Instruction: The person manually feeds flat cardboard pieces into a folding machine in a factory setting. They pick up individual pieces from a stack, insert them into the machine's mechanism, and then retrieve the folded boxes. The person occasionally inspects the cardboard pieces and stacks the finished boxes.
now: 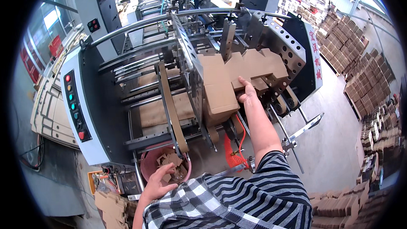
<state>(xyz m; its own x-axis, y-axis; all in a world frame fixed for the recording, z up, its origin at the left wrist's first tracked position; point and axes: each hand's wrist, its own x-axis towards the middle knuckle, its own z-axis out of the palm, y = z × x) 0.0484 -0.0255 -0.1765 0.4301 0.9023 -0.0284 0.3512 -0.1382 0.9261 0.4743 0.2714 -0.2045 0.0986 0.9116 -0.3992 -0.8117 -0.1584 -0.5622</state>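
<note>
Workshop floor (333,131), pink tub (146,163) of scraps (173,160), left hand (158,183) spread, right hand (249,93) touching cardboard (219,95), grip unclear

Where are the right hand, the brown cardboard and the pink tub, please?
Right hand (248,92), head view: back of hand.
Brown cardboard (220,96), head view: upper surface.
Pink tub (148,163), head view: left wall.

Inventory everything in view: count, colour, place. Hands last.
machine: one, grey-black, centre
buttons: several, mixed colours, machine's left
cardboard blanks: one stack, brown, in machine
long belt: one, tan, left of blanks
coiled hose: one, red, below blanks
tub: one, pink, lower left
scraps: several, brown, in tub
cardboard stacks: many, brown, along right
crate: one, orange, lower left
sleeve: one, black-grey, right arm
left hand: one, bare, near tub
right hand: one, bare, touching blanks
</note>
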